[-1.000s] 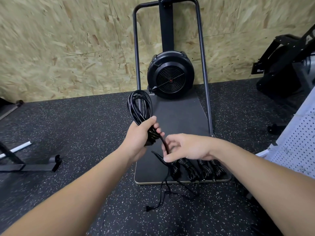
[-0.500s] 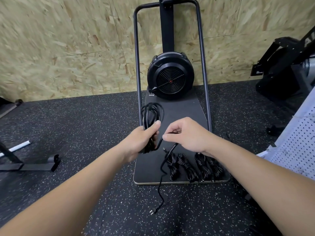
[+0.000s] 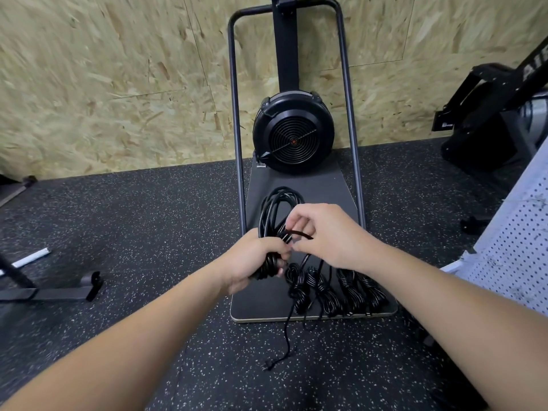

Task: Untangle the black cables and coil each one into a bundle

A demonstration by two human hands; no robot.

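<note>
Fingers [image 3: 274, 259] of the left hand [image 3: 252, 262] curled round a looped black cable [image 3: 274, 212], right hand [image 3: 323, 235] pinching its loose strand (plug end trailing on the floor), four coiled bundles [image 3: 338, 289] on the platform [image 3: 261, 304].

Bare platform [image 3: 320, 191] between fan housing [image 3: 293, 132] and held coil [image 3: 274, 215]; side uprights [image 3: 240, 173] hem it in; four bundles [image 3: 335, 289] crowd its near edge; floor [image 3: 148, 221] leftward open.

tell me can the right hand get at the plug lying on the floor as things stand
Probably not right away. The right hand is pinching the cable's loose end at the coil that the left hand grips; the plug lies lower, in open floor, with nothing covering it.
</note>
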